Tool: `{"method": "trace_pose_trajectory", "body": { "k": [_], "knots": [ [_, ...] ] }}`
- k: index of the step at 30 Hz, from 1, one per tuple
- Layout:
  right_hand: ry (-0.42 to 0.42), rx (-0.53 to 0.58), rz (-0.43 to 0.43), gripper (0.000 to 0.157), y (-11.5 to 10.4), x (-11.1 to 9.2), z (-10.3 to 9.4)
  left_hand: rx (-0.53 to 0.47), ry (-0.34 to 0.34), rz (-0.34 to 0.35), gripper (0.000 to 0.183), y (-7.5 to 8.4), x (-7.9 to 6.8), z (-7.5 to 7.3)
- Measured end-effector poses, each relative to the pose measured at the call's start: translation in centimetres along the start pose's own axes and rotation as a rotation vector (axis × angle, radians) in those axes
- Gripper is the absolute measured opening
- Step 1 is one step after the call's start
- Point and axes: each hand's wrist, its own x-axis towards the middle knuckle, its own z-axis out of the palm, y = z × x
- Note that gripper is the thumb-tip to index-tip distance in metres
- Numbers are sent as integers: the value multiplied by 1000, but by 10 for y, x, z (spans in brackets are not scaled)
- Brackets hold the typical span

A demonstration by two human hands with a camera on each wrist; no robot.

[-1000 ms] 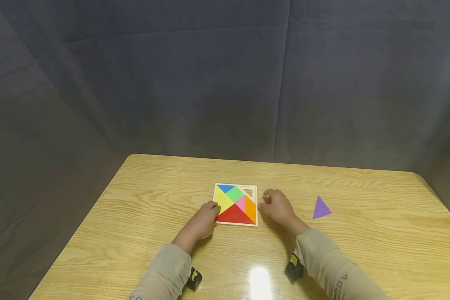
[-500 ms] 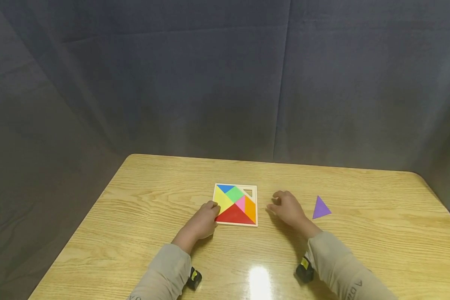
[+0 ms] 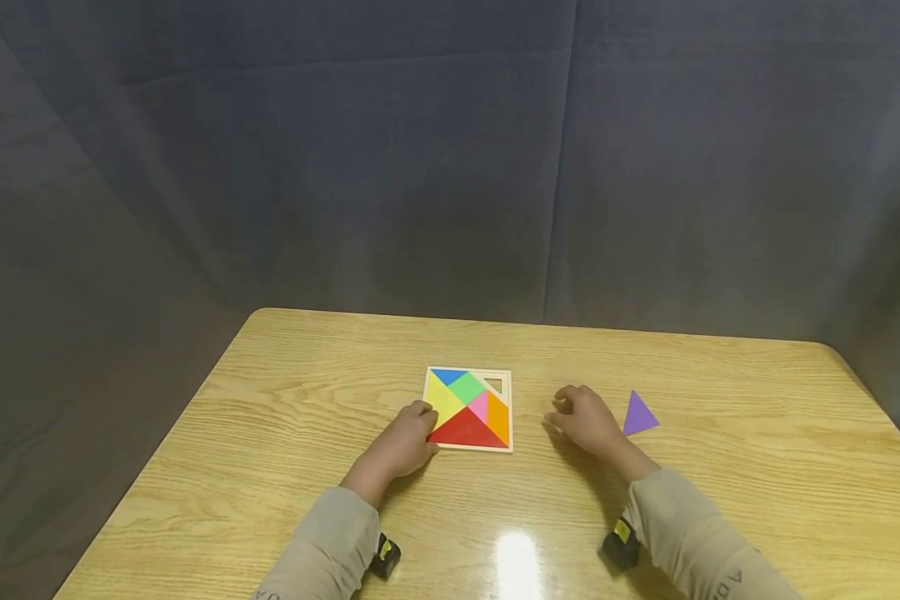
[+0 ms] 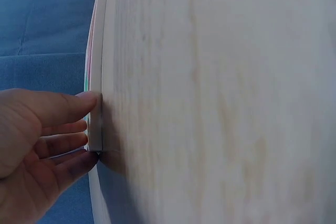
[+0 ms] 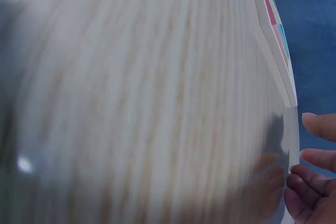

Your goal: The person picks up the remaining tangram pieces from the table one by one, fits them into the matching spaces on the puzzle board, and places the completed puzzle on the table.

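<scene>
In the head view, a square tangram board [image 3: 510, 417] with a pale wooden frame lies flat on the table, filled with red, yellow, blue, green, pink and orange pieces. A triangular space in its far right corner shows bare wood around a small cut-out. My left hand [image 3: 403, 439] holds the board's near left corner; the left wrist view has the thumb [image 4: 73, 107] on the near edge and fingers around the side. To the right of the board, my right hand [image 3: 589, 421] hovers low with fingers loosely bent and nothing between them. A purple triangle piece [image 3: 640, 414] lies just beyond it.
The wooden table [image 3: 285, 400] has rounded far corners. Dark cloth [image 3: 390, 183] hangs behind it and along the left side. Each wrist carries a small black camera, such as the right wrist camera [image 3: 621, 546]. Light glares on the near tabletop [image 3: 517, 567].
My right hand has moved away from the board's right edge, toward the purple triangle. The left hand stays at the board's corner, and the pieces have not moved.
</scene>
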Motion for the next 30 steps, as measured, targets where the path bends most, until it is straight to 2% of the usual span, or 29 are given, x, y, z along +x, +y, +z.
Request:
{"method": "trace_pose_trajectory", "body": {
  "k": [17,24,30],
  "knots": [
    [-12,8,51,39,15,-8,-18,12,14,24,29,1,0,0],
    [-42,59,78,43,22,-13,-28,21,8,16,29,0,0,1],
    [6,-5,54,40,27,-18,-34,12,1,4,31,-1,1,2]
  ]
}}
